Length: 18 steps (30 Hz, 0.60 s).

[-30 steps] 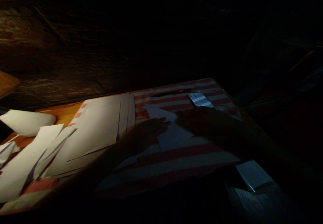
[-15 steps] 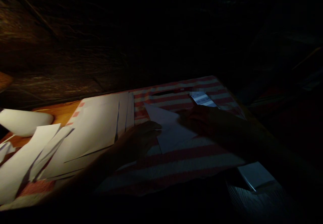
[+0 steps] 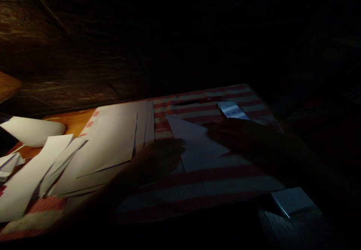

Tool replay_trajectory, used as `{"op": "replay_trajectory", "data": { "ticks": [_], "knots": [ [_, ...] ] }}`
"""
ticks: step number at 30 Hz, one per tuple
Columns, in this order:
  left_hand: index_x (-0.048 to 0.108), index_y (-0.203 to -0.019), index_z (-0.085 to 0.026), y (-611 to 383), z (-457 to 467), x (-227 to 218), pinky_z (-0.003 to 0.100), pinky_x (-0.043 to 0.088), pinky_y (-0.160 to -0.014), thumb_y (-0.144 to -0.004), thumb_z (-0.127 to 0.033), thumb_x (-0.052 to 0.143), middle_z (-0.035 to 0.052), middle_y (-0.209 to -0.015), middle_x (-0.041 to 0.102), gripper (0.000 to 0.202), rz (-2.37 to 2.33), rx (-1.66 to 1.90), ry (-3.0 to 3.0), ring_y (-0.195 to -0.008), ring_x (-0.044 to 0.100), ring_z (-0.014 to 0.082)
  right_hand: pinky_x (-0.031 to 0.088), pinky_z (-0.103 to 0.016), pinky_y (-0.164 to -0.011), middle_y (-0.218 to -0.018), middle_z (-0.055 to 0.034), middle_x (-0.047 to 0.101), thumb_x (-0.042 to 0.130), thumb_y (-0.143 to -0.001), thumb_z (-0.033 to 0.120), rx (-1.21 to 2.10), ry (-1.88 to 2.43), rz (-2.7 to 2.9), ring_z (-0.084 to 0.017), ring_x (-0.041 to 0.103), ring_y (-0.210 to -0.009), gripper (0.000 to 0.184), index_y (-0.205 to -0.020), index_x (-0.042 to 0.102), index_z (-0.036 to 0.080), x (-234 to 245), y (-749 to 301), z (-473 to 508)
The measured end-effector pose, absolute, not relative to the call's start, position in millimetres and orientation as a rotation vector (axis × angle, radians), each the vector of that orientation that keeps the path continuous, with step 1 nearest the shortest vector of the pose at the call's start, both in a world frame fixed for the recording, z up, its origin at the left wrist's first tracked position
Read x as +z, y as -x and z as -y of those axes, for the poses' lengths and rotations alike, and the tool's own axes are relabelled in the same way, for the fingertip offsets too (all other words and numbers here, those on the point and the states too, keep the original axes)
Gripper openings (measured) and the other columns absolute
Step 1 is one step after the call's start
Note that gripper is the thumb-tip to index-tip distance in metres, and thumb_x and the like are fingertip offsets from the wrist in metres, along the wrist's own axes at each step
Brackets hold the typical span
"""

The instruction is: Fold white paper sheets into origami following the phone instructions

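Note:
A white sheet of paper (image 3: 197, 141), folded to a pointed shape, lies on the red-and-white striped cloth (image 3: 203, 182). My left hand (image 3: 165, 156) rests at its left edge, palm down, with fingers stretched out and apart. At the upper right edge of the paper is my right hand (image 3: 229, 133), in deep shadow. Its fingers are too dark to make out. Just beyond the right hand lies a lit phone (image 3: 233, 111) showing a timer.
A stack of white paper sheets (image 3: 113, 133) lies left of my left hand, with loose sheets (image 3: 42, 175) farther left. A white rounded object (image 3: 36, 129) stands at the far left. A pale flat object (image 3: 295, 202) is at lower right, below the cloth's edge. A dark wall (image 3: 70, 54) rises behind.
The whole view has shifted slightly, so things sit a little farther right. My left fingers have straightened out at the paper's edge. The right hand stays by the paper.

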State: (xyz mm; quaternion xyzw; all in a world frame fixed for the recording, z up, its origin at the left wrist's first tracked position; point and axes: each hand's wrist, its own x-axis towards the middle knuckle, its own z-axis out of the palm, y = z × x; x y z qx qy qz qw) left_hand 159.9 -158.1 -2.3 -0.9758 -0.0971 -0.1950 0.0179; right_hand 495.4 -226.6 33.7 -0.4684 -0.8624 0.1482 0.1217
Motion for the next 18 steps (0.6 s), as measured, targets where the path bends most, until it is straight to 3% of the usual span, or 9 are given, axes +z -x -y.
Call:
{"op": "replay_trajectory", "data": {
  "ticks": [5, 10, 13, 18],
  "knots": [
    [0.063, -0.133, -0.017, -158, 163, -13, 0.034, 0.068, -0.078, -0.103, -0.025, 0.055, 0.0097, -0.124, 0.075, 0.032, 0.528, -0.722, 3.027, -0.096, 0.076, 0.0189, 0.054, -0.045, -0.107, -0.143, -0.0083, 0.065, 0.049, -0.104, 0.025, 0.417, 1.337, 2.536, -0.024, 0.062, -0.129, 0.035, -0.134, 0.067, 0.024, 25, -504, 226],
    [0.071, -0.100, -0.015, -166, 169, -2, 0.039, 0.067, -0.082, -0.097, -0.015, 0.053, 0.0124, -0.125, 0.074, 0.019, 0.365, -0.572, 2.943, -0.103, 0.075, 0.0239, 0.050, -0.050, -0.111, -0.145, -0.0065, 0.063, 0.066, -0.095, 0.030, 0.383, 1.244, 2.566, -0.029, 0.056, -0.135, 0.045, -0.140, 0.062, 0.029, 14, -509, 228],
    [0.071, -0.099, -0.014, -172, 171, 5, 0.036, 0.067, -0.079, -0.095, -0.014, 0.053, 0.0121, -0.117, 0.076, 0.018, 0.340, -0.609, 2.888, -0.098, 0.075, 0.0233, 0.051, -0.049, -0.109, -0.147, -0.0081, 0.060, 0.070, -0.093, 0.033, 0.423, 1.327, 2.530, -0.030, 0.059, -0.132, 0.050, -0.141, 0.060, 0.028, 17, -507, 230],
    [0.070, -0.098, -0.016, -172, 169, 0, 0.034, 0.067, -0.079, -0.097, -0.013, 0.053, 0.0089, -0.112, 0.078, 0.017, 0.403, -0.682, 2.880, -0.096, 0.076, 0.0209, 0.056, -0.046, -0.096, -0.143, -0.0085, 0.060, 0.085, -0.076, 0.055, 0.498, 1.434, 2.436, -0.032, 0.063, -0.122, 0.070, -0.138, 0.060, 0.031, 28, -498, 236]
  ]
}}
